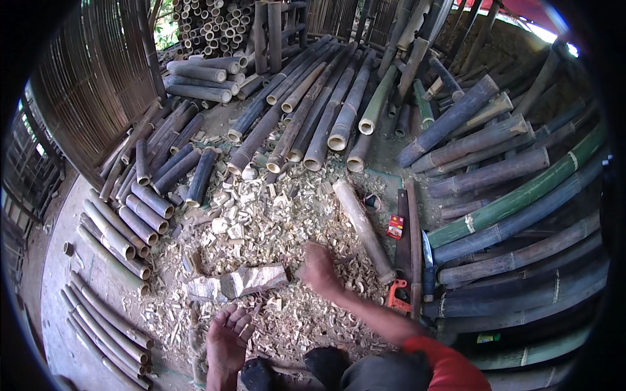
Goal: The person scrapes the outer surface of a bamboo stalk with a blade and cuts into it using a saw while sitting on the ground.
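My right hand (319,268) is over the wood chips in the middle, its fingers curled closed; whatever they hold, if anything, is hidden. Just left of it lies a rough, pale chopped wooden block (251,283). Nearer to me, my left hand (226,335) is raised with its fingers loosely bent and apart, and nothing shows in it. It is below the block and apart from it. Wood chips (274,218) cover the ground around both hands. To the right of my right hand, a bamboo length (362,228) lies on the chips.
At the right are a handsaw with an orange handle (399,296), a red packet (394,227) and long bamboo poles (515,260). More poles (313,117) lie ahead, with short cut lengths (143,218) at left. My dark-shod feet (325,365) are at the lower edge.
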{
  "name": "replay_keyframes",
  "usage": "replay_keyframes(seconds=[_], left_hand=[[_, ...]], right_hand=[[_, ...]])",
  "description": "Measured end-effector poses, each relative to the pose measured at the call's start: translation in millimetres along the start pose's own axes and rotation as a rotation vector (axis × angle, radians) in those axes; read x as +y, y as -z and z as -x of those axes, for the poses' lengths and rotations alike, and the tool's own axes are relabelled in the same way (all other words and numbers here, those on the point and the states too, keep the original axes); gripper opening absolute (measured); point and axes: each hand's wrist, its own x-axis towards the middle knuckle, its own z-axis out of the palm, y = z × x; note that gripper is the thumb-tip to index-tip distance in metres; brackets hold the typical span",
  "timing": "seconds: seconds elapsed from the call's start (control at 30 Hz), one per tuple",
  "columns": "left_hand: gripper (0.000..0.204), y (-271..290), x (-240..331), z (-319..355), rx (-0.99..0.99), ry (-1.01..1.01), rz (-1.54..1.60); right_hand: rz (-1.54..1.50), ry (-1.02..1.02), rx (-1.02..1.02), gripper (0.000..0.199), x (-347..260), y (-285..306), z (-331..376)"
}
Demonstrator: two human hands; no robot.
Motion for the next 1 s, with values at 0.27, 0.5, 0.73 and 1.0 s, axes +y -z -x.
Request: replay_keyframes(seconds=[0.27, 0.5, 0.73, 1.0], left_hand=[[0.029, -33.4, -32.7, -91.8, 0.011, -0.692, -1.106], [0.069, -52.6, -68.4, -197.1, -0.062, -0.643, -1.933], [0.081, -49.4, -67.9, -196.3, 0.035, -0.625, -1.975], [0.078, -45.1, -69.4, -200.2, -0.009, -0.63, -2.011]], right_hand=[[0.313, -0.819, -0.121, 0.04, 189.5, 103.9, -22.2], [0.5, -0.691, -0.039, 0.032, 309.1, 137.1, -128.5], [0.64, -0.673, 0.019, 0.036, 359.3, 118.1, -239.1], [0.657, -0.82, -0.094, 0.042, 385.5, 87.6, -275.9]])
